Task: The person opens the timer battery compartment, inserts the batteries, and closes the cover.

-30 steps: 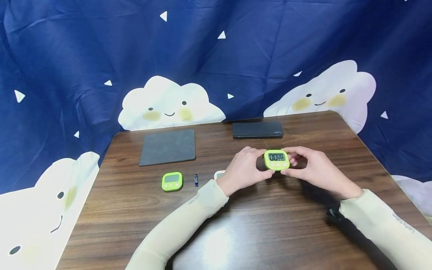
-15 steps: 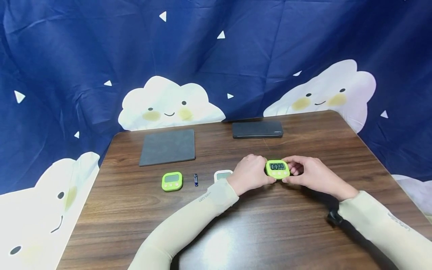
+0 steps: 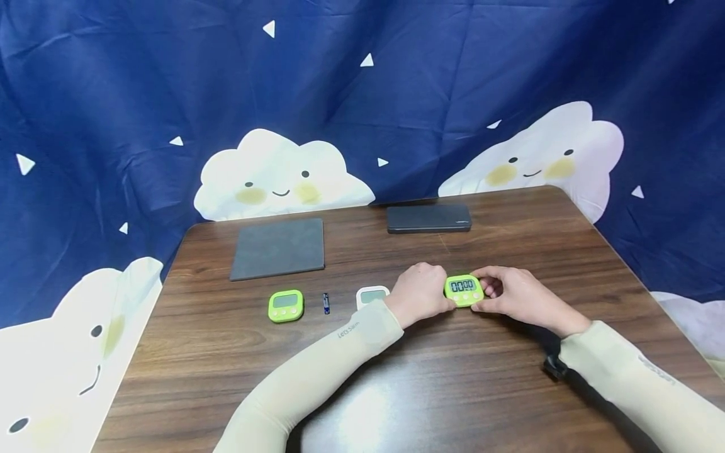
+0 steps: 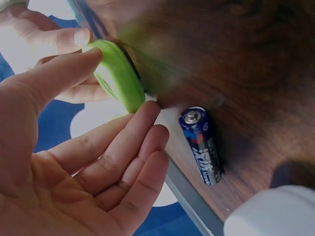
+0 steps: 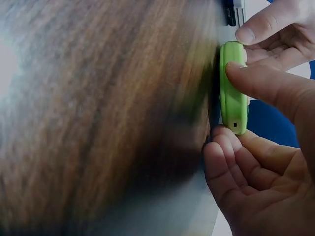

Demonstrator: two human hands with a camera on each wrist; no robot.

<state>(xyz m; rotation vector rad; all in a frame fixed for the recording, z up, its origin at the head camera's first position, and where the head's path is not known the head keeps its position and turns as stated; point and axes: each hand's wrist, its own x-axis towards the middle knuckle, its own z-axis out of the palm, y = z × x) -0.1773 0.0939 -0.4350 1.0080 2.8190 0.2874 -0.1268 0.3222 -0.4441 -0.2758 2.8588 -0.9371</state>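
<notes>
A bright green digital timer (image 3: pixel 464 290), its display reading 00:00, is held low over the table between both hands, face tilted up. My left hand (image 3: pixel 420 292) pinches its left side; in the left wrist view the thumb lies on its edge (image 4: pixel 118 76) and the other fingers spread below. My right hand (image 3: pixel 515 296) pinches the right side between thumb and fingers, its thumb on the green rim (image 5: pixel 234 98) in the right wrist view. A blue battery (image 4: pixel 201 147) lies near the left fingertips. Partly behind the left forearm is a white timer (image 3: pixel 372 296).
To the left lie a second green timer (image 3: pixel 286 306) with a blank display and a small blue battery (image 3: pixel 326 303). Farther back are a flat dark grey panel (image 3: pixel 277 248) and a black case (image 3: pixel 428 218). A blue cloud-print curtain (image 3: pixel 340 75) hangs behind the wooden table (image 3: pixel 362 377).
Both hands have brought the green timer down and toward me, closer to the table. More of the white timer shows beside the left forearm. The head view has shifted slightly.
</notes>
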